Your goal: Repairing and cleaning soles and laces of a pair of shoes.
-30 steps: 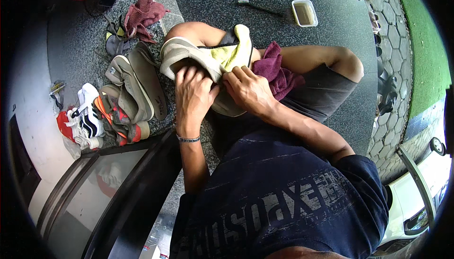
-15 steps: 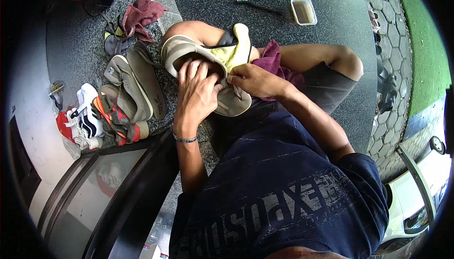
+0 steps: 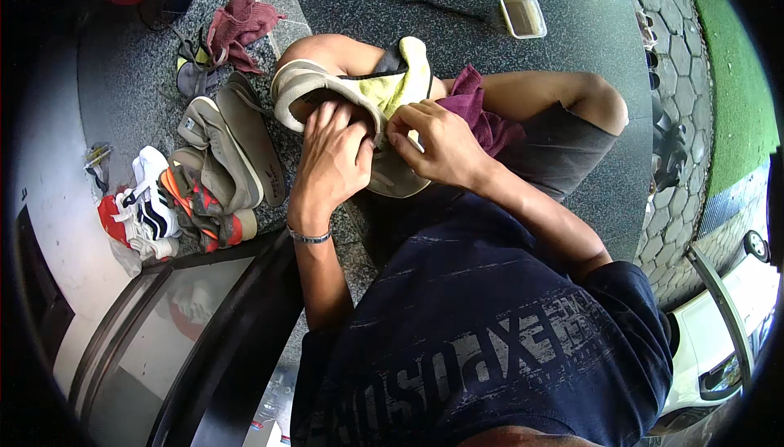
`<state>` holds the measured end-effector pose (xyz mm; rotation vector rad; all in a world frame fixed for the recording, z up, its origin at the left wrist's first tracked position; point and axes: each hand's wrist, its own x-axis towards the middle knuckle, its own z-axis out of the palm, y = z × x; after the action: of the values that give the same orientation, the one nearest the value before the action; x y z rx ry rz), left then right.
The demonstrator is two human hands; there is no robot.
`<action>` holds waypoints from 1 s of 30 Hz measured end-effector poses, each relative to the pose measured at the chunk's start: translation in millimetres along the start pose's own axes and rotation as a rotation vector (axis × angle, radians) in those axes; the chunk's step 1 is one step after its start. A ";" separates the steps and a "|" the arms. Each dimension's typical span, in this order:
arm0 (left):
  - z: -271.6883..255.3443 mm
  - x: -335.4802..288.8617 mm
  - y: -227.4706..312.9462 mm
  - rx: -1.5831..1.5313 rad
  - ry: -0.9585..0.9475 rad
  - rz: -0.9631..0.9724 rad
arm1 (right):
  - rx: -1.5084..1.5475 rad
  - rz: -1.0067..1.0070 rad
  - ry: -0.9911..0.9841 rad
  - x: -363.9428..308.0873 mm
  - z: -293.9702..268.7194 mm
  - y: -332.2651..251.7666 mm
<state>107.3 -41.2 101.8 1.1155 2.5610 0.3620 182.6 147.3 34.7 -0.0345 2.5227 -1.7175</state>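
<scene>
A grey-beige shoe [image 3: 296, 88] lies across my lap, its opening facing up toward me. My left hand [image 3: 331, 157] reaches over the near rim, fingers down inside the opening and thumb outside, so it grips the shoe. At the shoe's right side my right hand [image 3: 437, 141] is bent, fingers curled and fingertips close to the collar. Whatever is between those fingertips is hidden. A yellow cloth [image 3: 396, 88] with dark edging lies against the shoe's far side. Right of it, a maroon cloth [image 3: 478, 116] rests over my leg.
On the left step stand a grey-beige shoe [image 3: 220, 153], a loose insole [image 3: 265, 149], white shoes [image 3: 151, 190] and an orange-grey pair [image 3: 200, 202]. Behind them lies a maroon rag [image 3: 242, 26]. A brush [image 3: 445, 8] and a plastic tub of murky liquid [image 3: 523, 16] are on the dark floor.
My right hand has lifted slightly and turned, its pinch at the shoe's collar loosened into curled fingers. My left hand remains in the opening, shifted slightly left with the shoe.
</scene>
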 end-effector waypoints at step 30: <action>-0.7 -6.5 12.2 0.046 -0.044 -0.070 | 0.214 0.296 -0.540 17.5 1.9 16.9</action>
<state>119.3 -38.0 108.0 1.0345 2.5740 0.2597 166.0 150.5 17.2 -0.0914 1.8519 -1.5836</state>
